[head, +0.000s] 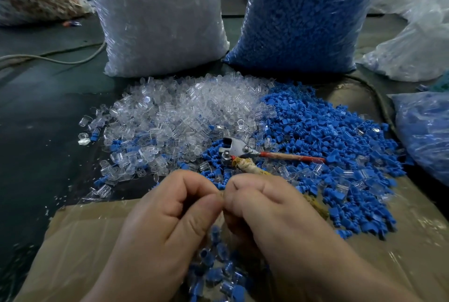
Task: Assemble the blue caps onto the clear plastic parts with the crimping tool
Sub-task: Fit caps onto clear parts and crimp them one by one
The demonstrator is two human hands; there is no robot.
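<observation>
crimping tool [239, 152] lies where clear parts heap [184, 109] meets blue caps heap [328, 136], wrapped handle running toward right hand [272, 206] | left hand [170, 206] and right hand curled, fingertips meeting, grip contents hidden | capped pieces [216, 270] beneath, in cardboard box [85, 241]

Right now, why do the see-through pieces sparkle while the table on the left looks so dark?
In the head view, light glints off the clear parts and the shiny clear bag, making white glare; the dark table reflects little, so it looks dim; the blue bag is slightly smeared; the left hand and right hand, near the lens, look soft.
</observation>
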